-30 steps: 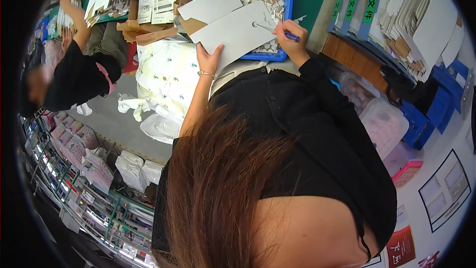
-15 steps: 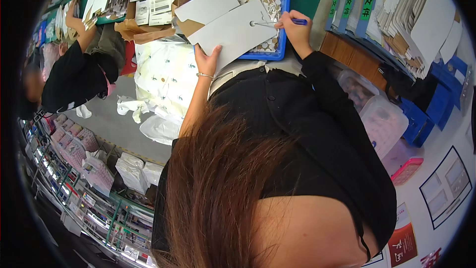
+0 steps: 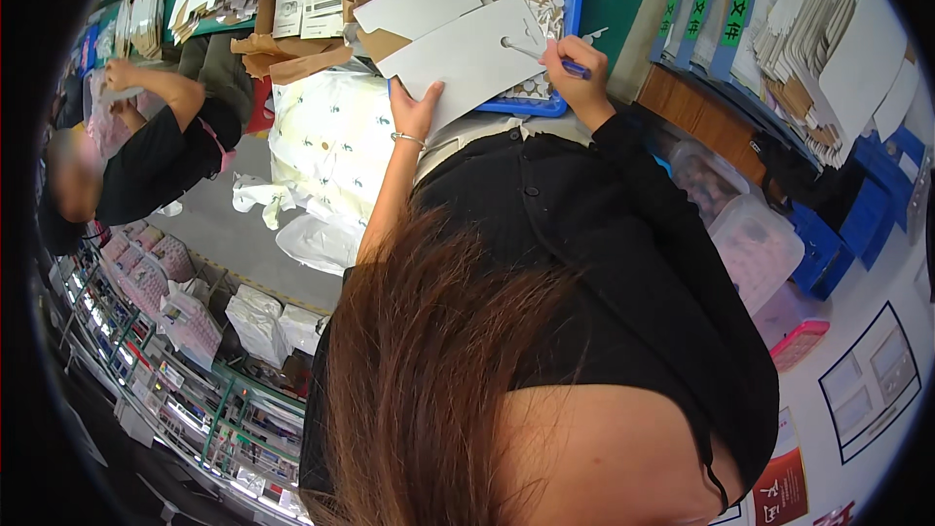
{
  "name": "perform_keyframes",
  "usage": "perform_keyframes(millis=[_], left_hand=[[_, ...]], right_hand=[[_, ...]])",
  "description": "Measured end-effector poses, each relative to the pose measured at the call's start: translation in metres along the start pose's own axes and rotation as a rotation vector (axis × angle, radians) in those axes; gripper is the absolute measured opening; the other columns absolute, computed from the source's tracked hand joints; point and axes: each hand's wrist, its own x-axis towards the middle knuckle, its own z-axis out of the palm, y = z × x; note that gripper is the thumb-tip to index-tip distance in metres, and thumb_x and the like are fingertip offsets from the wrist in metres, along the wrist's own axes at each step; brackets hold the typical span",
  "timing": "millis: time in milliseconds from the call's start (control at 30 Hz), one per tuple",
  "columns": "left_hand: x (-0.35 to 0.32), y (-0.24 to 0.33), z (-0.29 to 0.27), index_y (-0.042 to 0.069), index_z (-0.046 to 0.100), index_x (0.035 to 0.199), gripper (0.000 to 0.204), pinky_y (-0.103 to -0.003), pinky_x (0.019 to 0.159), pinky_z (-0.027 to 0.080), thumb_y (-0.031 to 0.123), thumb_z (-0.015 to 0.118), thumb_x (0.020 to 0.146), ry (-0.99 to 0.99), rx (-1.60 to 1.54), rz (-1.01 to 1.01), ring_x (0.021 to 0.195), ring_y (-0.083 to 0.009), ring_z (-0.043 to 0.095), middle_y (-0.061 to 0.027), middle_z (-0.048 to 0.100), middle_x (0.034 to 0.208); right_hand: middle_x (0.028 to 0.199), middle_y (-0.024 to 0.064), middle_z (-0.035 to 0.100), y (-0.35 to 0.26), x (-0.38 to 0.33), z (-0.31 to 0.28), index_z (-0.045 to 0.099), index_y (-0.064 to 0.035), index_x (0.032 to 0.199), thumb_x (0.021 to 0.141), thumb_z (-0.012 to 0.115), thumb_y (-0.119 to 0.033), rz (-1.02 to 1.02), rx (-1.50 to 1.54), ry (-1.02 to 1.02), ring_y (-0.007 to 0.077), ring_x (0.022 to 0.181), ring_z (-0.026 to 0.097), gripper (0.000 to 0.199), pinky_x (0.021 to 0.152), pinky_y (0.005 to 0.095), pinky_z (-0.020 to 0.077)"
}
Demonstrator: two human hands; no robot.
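My left hand (image 3: 415, 111) is closed on the lower left edge of a white card sheet (image 3: 453, 54), thumb on top. A small round hole shows near the sheet's upper right part. In my right hand (image 3: 582, 83) is a thin metal tool with a blue handle (image 3: 577, 69), its tip at or near the hole; its exact kind cannot be made out. Another white card sheet (image 3: 421, 4), brown on one part, lies beneath. Under the sheets stands a blue tray (image 3: 575, 2) holding many small white and brown card scraps (image 3: 542, 6).
Left of the tray are a brown paper-lined box (image 3: 317, 60) of printed cards and a white patterned bag (image 3: 326, 136). Blue file holders (image 3: 698, 12) and stacked card sheets (image 3: 808, 44) stand at right. Another person (image 3: 161, 151) works at far left.
The sheet and both hands shift slightly in view. My right hand has tilted the tool, its handle now lower. The other person's arms have moved down from the bench stacks.
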Motion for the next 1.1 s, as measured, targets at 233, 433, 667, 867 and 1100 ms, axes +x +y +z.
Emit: perform_keyframes(millis=[233,433,667,867,1100], left_hand=[[-0.010,0.009,0.002,-0.005,0.042,0.100,0.045,-0.029,0.071,0.047,0.009,0.070,0.067,-0.001,0.007,0.122,0.079,-0.0250,0.057,-0.0186,0.055,0.091],[-0.018,0.038,0.001,-0.006,0.041,0.101,0.045,-0.028,0.072,0.047,0.006,0.069,0.069,-0.067,-0.034,0.170,0.080,-0.0247,0.057,-0.0189,0.055,0.092],[-0.030,0.074,-0.033,-0.008,0.038,0.105,0.051,-0.026,0.072,0.048,0.005,0.071,0.068,0.009,-0.235,-0.014,0.080,-0.0244,0.056,-0.0203,0.053,0.094],[-0.049,0.127,-0.045,-0.007,0.037,0.106,0.049,-0.025,0.068,0.049,0.001,0.069,0.069,-0.021,-0.391,0.032,0.074,-0.0202,0.055,-0.0185,0.053,0.095],[-0.055,0.135,-0.055,-0.002,0.040,0.107,0.045,-0.024,0.067,0.048,-0.001,0.066,0.070,-0.111,-0.467,0.020,0.073,-0.0187,0.055,-0.0150,0.055,0.091]], right_hand=[[0.050,0.0042,0.044,-0.007,0.003,0.013,0.043,-0.0029,0.053,0.069,0.055,0.004,-0.067,-0.022,-0.036,0.0168,0.042,0.036,0.022,0.042,0.0252,0.0324],[0.050,0.0022,0.047,-0.007,0.017,0.007,0.045,-0.0026,0.052,0.072,0.055,0.003,0.274,0.245,0.069,0.0137,0.042,0.043,0.022,0.040,0.0226,0.0375],[0.059,0.0120,0.058,-0.080,0.056,-0.106,0.047,-0.0023,0.053,0.085,0.038,-0.008,-0.072,0.372,0.456,0.0216,0.052,0.055,0.034,0.057,0.0261,0.0434],[0.073,0.0058,0.059,-0.088,0.075,-0.115,0.060,-0.0009,0.093,0.089,0.046,-0.017,0.446,0.257,-0.123,0.0056,0.050,0.044,0.022,0.045,0.0155,0.0328],[0.073,0.0015,0.053,-0.106,0.076,-0.111,0.058,0.0001,0.102,0.087,0.053,-0.023,0.644,0.478,-0.542,0.0041,0.050,0.036,0.028,0.044,0.0149,0.0267]])
